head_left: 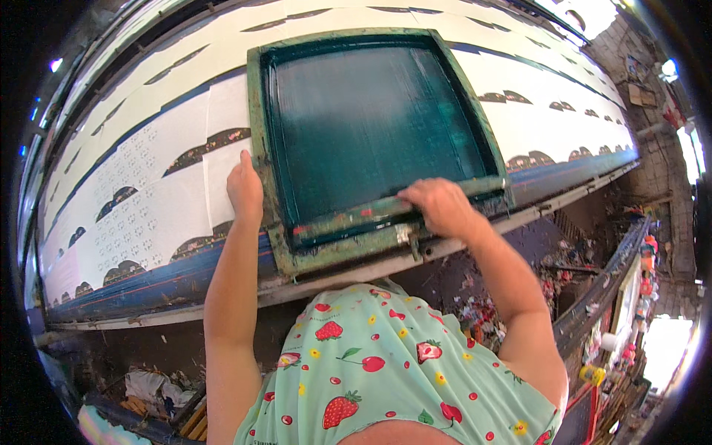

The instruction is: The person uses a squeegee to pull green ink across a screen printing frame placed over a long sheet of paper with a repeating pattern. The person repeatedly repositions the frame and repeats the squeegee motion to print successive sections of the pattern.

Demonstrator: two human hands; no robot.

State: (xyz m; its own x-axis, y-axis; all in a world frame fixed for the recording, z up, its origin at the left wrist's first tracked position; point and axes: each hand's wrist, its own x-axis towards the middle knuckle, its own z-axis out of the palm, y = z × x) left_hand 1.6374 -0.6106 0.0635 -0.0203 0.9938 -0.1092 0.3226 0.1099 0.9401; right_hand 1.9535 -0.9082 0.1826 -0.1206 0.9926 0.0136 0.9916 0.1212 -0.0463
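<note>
A wooden screen printing frame (263, 137), stained green, lies on the long printing table in front of me. Its mesh (363, 119) is coated with dark green ink. Along the near side of the mesh lies a squeegee (356, 215), a long green-smeared bar. My right hand (441, 208) is closed round the squeegee, right of its middle. At the frame's left side, my left hand (245, 191) grips the edge with its thumb pointing away from me; its other fingers are mostly hidden.
White sheets (137, 159) printed with dark floral arcs and faint patterns cover the table on both sides of the frame. A metal rail (148, 319) runs along the near table edge. Scraps (482, 297) litter the floor at right, beside a dark bar (608, 289).
</note>
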